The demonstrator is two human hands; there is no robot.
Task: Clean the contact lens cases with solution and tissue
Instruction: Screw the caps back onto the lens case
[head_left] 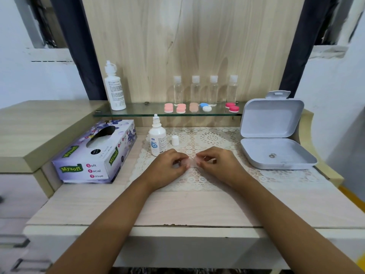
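At the far left a purple tissue box (94, 153) lies on the pale wooden surface (177, 206), its opening facing up. Behind it, on the left end of a glass shelf (138, 111), stands a tall white bottle (115, 89). Below the shelf a small solution bottle (157, 138) stands uncapped on a lace mat (213, 139), its white cap (175, 140) upright just beside it. In front of these the left hand (167, 167) and the right hand (215, 165) meet over the mat, and between them is a small, pale see-through lens case (190, 163) — the curled fingers of both hands pinch it, one at each end. Further along the shelf sit coloured cases (180, 108) in pink, blue, white and red, with four clear bottles (195, 90) behind. At the right a grey box (276, 153) lies open — lid raised.
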